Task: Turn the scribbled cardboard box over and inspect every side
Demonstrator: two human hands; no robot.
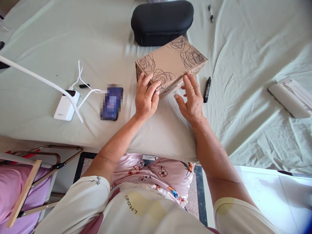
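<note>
A brown cardboard box (170,63) with dark scribbled swirls lies on a bed covered by a pale sheet (73,42). My left hand (145,97) rests against the box's near left side, fingers curled on its face. My right hand (191,97) hovers open just at the box's near right edge, fingers spread, holding nothing. A black marker (207,89) lies right of that hand.
A black zip case (162,21) sits behind the box. To the left lie a phone (112,102), a white power bank (66,105) with a white cable, and a white tube. Another pen (211,13) lies far back; a white flat object (290,97) at right.
</note>
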